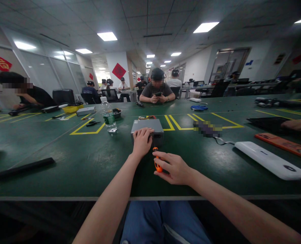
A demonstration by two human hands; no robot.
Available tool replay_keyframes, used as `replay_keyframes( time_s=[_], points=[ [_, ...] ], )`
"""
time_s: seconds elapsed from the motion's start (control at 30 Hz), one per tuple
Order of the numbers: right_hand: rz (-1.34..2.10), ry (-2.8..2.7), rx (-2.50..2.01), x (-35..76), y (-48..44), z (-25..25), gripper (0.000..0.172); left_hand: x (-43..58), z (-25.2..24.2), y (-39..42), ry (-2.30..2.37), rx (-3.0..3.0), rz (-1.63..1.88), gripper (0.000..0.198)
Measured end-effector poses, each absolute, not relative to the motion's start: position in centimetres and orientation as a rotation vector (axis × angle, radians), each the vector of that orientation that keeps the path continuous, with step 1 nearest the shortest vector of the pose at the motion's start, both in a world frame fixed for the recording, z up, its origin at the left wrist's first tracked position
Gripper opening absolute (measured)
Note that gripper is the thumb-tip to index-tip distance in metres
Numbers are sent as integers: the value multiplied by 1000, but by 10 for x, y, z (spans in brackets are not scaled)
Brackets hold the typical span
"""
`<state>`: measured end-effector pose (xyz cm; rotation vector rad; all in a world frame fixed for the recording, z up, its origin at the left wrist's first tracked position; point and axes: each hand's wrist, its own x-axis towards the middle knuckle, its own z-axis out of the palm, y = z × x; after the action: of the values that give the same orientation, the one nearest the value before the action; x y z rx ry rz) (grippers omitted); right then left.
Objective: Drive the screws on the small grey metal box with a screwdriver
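Observation:
A small grey metal box [150, 127] lies on the green table [89, 169] straight ahead. My left hand [141, 141] rests on its near left corner, fingers curled over the top and gripping it. My right hand [171, 166] is closed round an orange-handled screwdriver [157, 163], whose tip points at the box's near face. Part of the tool's handle is hidden by my fingers.
A clear water bottle [109, 117] stands left of the box. A white flat device [271, 160] and an orange strip [284, 145] lie at right, a black bar [25, 167] at left. Across the table a person holds a phone [157, 94]; others sit nearby.

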<state>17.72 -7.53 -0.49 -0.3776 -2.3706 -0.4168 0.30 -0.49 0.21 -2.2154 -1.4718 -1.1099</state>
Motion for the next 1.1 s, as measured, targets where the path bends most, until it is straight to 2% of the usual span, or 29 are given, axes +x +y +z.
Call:
replay_keyframes(
  time_s=[0.2, 0.37, 0.53, 0.87, 1.1],
  points=[
    [-305, -2430, -388, 176, -77, -5, 37, 3, 1, -4, -1475, -2205, -1108, 30],
    [-443, -2418, -360, 177, -77, -1, 29, 3, 2, -4, -1475, -2211, -1101, 30],
    [-403, -2296, -392, 177, -73, -7, 25, 3, 2, -4, -1474, -2210, -1110, 30],
    [-402, -2418, -429, 179, -75, 0, 36, 2, 0, -2, -1474, -2201, -1110, 30],
    [-399, -2322, -408, 178, -74, -4, 30, 3, 1, -4, -1481, -2211, -1104, 30]
  ],
)
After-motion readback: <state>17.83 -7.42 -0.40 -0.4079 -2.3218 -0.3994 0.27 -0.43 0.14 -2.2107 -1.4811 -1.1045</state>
